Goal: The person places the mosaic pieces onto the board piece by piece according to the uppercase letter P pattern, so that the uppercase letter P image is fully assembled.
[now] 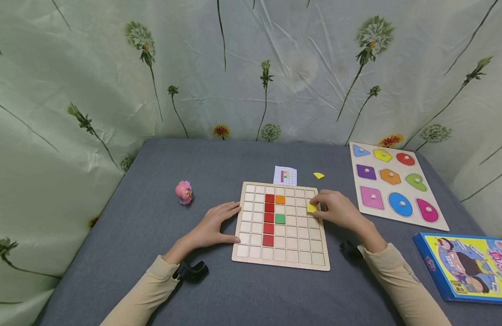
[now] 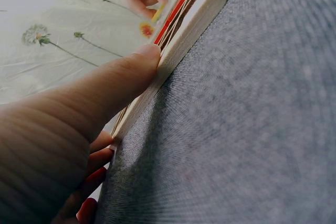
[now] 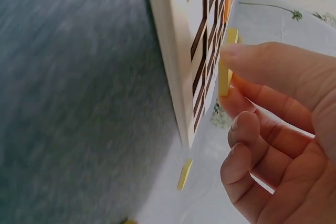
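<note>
A wooden grid board (image 1: 281, 263) lies on the cloth-covered table. It holds a column of several red tiles (image 1: 269, 219), an orange tile (image 1: 279, 199) and a green tile (image 1: 280, 219). With fairly straight fingers, my left hand (image 1: 210, 228) touches the board's left edge; the left wrist view shows its thumb (image 2: 123, 69) on the rim. Over the board's right columns, my right hand (image 1: 338, 209) pinches a yellow tile (image 1: 311, 208) between thumb and forefinger. The right wrist view shows that tile (image 3: 226, 74) on edge, the other fingers curled below.
A small printed card (image 1: 285, 174) with a coloured grid sits at the board's far edge. Right of it lies a loose yellow piece (image 1: 318, 175). A pink figurine (image 1: 184, 192) stands left. At right are a knobbed shape puzzle (image 1: 366, 174) and a blue-edged box (image 1: 470, 267).
</note>
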### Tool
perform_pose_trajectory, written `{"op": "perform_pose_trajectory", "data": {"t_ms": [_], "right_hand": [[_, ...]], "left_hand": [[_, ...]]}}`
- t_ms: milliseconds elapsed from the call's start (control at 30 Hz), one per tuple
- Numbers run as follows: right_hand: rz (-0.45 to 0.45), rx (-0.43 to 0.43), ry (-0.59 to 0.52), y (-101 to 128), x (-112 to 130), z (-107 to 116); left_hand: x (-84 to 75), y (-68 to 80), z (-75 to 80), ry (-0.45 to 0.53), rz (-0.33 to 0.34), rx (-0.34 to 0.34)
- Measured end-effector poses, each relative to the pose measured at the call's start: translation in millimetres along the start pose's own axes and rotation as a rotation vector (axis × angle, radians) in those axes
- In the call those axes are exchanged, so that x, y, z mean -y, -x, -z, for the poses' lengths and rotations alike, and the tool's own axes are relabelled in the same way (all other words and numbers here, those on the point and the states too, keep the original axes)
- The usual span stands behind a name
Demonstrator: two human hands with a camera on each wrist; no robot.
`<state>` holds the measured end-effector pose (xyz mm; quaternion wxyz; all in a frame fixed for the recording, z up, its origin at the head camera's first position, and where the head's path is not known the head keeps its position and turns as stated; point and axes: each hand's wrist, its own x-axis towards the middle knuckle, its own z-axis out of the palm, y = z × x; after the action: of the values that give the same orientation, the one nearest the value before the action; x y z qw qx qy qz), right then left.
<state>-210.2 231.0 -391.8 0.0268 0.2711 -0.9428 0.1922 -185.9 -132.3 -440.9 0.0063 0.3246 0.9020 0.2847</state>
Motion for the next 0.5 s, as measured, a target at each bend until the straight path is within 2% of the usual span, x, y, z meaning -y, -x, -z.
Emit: {"op": "perform_pose_trajectory", "data": {"t_ms": [500], "right_hand": [[0.028,0.067,0.012,-14.7,13.3,-6.4]], "left_hand": [[-0.9,-0.1,0.6,-0.002,0.011,0.009]]}}
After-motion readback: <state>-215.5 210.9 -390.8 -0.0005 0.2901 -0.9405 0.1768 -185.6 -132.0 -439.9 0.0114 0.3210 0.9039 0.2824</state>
